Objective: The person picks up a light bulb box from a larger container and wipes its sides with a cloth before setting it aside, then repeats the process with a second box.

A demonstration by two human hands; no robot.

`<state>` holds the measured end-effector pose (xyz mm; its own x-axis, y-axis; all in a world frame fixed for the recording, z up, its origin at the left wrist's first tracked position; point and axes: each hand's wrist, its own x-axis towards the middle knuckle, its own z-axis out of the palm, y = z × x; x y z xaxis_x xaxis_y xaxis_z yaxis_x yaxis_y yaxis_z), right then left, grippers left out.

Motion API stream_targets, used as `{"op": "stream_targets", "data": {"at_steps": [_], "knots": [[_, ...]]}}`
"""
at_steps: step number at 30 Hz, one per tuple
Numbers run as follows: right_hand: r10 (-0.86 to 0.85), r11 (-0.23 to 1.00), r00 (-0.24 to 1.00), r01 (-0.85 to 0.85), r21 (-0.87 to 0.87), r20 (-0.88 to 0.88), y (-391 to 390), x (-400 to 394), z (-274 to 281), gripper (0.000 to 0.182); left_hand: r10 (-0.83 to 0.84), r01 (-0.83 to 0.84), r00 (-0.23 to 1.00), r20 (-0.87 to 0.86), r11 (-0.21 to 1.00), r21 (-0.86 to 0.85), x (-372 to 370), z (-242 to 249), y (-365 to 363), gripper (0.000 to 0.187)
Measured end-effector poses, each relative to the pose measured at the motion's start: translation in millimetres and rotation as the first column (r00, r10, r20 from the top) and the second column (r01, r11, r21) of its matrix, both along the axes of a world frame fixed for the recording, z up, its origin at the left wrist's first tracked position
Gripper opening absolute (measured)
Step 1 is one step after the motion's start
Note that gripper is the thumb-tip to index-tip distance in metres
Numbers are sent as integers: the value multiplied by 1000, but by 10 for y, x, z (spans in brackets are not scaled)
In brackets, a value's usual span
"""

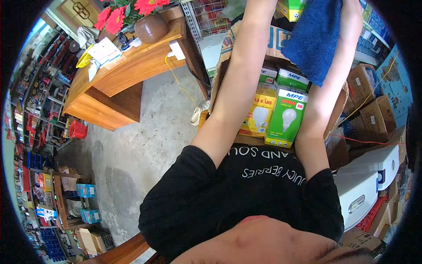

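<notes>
Both forearms reach up past the top edge, where my left hand and my right hand are cut off. A blue cloth (314,42) hangs beside my right wrist; what holds it is out of frame. Near my left wrist is a green and yellow box (291,9), partly cut off. Between my arms, an open cardboard carton (344,99) holds several bulb boxes. Among them are a green and white MPE box (286,119) marked 9W and a yellow box (263,110), partly behind my left forearm.
A wooden desk (127,66) at the upper left bears a brown vase (151,29) with red flowers. Stocked shelves (37,105) line the far left. Cardboard boxes (373,119) and a white case (358,193) stand at the right. A yellow cable (176,78) hangs from the desk.
</notes>
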<state>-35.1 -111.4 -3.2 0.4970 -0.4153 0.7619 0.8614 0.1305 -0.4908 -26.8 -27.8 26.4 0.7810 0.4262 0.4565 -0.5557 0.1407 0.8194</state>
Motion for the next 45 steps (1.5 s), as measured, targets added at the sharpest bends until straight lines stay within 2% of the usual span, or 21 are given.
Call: {"op": "stream_targets", "data": {"at_steps": [5, 7, 10, 12, 13, 16, 19, 22, 25, 37, 39, 41, 45], "knots": [[26, 1000, 1000, -26, -1, -4, -4, -10, 37, 45, -206, 217, 932, 297, 976, -5, 157, -123, 88, 66], [41, 999, 999, -41, 7, -30, -34, 21, 28, 45, -265, 278, 895, 359, 960, 15, 209, -157, 107, 66], [-62, 997, 995, 65, -39, 74, -178, 186, -31, 43, -322, 334, 851, 415, 941, 46, 248, -182, 136, 66], [-53, 994, 993, 63, -86, 110, -174, 182, -23, 41, -354, 364, 825, 442, 929, 64, 260, -196, 148, 66], [-53, 994, 993, 62, -86, 110, -164, 163, -25, 41, -364, 374, 814, 452, 925, 70, 267, -197, 151, 66], [28, 999, 998, -27, 17, -47, -42, 19, 16, 40, -394, 402, 785, 477, 911, 92, 280, -209, 161, 67], [-11, 1000, 999, 12, -16, 41, -80, 75, -10, 39, -415, 420, 763, 496, 901, 108, 289, -225, 173, 67], [20, 1000, 1000, -20, 4, -20, -47, 25, 10, 40, -436, 439, 740, 512, 890, 124, 292, -229, 177, 67], [-126, 989, 991, 122, -78, -40, -175, 128, -7, 44, -450, 447, 722, 525, 883, 143, 302, -239, 183, 67], [-225, 972, 973, 220, -83, -57, -261, 275, -42, 56, -545, 493, 631, 552, 831, 258, 346, -251, 187, 71], [-259, 963, 964, 253, -91, -67, -292, 303, -54, 58, -554, 501, 627, 548, 825, 261, 341, -250, 180, 72], [-291, 954, 954, 283, -100, -77, -310, 312, -62, 60, -518, 468, 676, 524, 851, 238, 330, -259, 171, 72], [-211, 974, 975, 204, -94, -67, -309, 310, -63, 60, -515, 464, 685, 516, 853, 237, 326, -257, 179, 71]]}}
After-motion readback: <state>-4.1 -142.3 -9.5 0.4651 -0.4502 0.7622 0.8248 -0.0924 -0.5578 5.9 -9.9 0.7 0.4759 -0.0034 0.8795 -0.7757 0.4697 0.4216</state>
